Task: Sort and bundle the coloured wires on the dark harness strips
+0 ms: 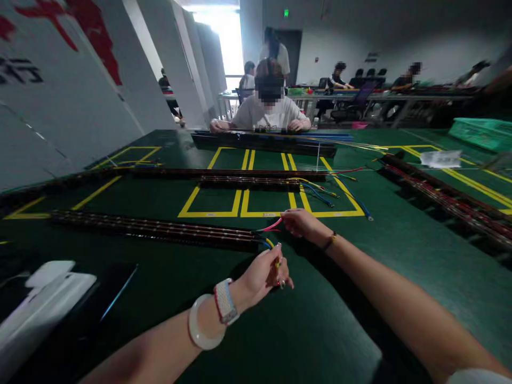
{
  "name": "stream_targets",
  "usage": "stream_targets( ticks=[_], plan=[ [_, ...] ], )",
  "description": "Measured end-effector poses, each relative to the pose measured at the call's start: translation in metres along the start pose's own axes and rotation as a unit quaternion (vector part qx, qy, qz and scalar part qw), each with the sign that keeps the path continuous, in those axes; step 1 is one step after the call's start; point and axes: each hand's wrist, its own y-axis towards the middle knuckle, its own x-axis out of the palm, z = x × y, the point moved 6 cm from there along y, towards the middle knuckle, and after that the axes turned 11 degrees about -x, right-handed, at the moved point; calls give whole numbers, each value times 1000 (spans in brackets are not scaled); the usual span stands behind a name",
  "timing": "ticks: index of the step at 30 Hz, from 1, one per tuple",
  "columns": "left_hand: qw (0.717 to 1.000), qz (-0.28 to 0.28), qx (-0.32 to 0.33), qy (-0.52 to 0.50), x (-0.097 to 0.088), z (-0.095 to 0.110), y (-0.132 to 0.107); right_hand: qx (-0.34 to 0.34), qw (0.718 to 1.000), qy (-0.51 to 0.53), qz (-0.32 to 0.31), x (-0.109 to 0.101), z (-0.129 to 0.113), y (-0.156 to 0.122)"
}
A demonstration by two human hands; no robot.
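Note:
A long dark bar assembly (160, 226) lies on the green table, and coloured wires come out of its right end. My left hand (268, 273) is closed around the yellow and blue wires (270, 244), just right of that end; a metal lug shows below the fingers. Slightly farther off, my right hand (302, 224) pinches the red wires (273, 225) at their free ends. The fingertips of the right hand are partly hidden.
Beyond my hands lie shorter and longer bar assemblies (248, 183) with loose wires. Another assembly (452, 197) runs along the right. White packaging (52, 293) is at left, a green basket (482, 133) at far right. A person (266, 109) sits across the table.

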Motion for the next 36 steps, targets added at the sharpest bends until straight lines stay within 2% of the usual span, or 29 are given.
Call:
stream_targets(
  ticks=[5,7,10,12,14,15,17,19,22,25,28,33,36],
  plan=[
    [1000,-2,-12,-2,1,1,-1,-13,1000,-7,10,-1,1,-1],
    [1000,9,-28,5,1,2,-2,-4,1000,-26,-5,-5,1,-7],
    [998,34,-51,9,-1,2,-3,48,983,-159,-74,-12,-2,-21],
    [997,48,-60,0,-2,1,-3,68,950,-283,-116,-15,-12,-35],
    [997,60,-56,-14,-3,1,-2,35,905,-410,-112,-14,-33,-49],
    [996,63,-51,-22,-4,1,-2,-1,874,-476,-94,-11,-46,-57],
    [996,62,-41,-40,-5,0,-1,-83,793,-599,-66,3,-71,-75],
    [996,60,-41,-50,-6,-2,0,-132,735,-658,-102,25,-79,-93],
    [993,98,-48,-55,-11,-4,1,-143,695,-681,-182,51,-71,-110],
    [989,126,-44,-64,-13,-4,2,-142,672,-697,-204,61,-63,-113],
    [991,108,-32,-75,-10,-3,2,-130,667,-706,-198,59,-62,-110],
    [998,24,-4,-64,-3,-1,-1,-114,674,-718,-130,48,-73,-105],
    [999,37,11,-32,-4,-1,-2,-148,676,-718,-71,46,-81,-105]
  ],
)
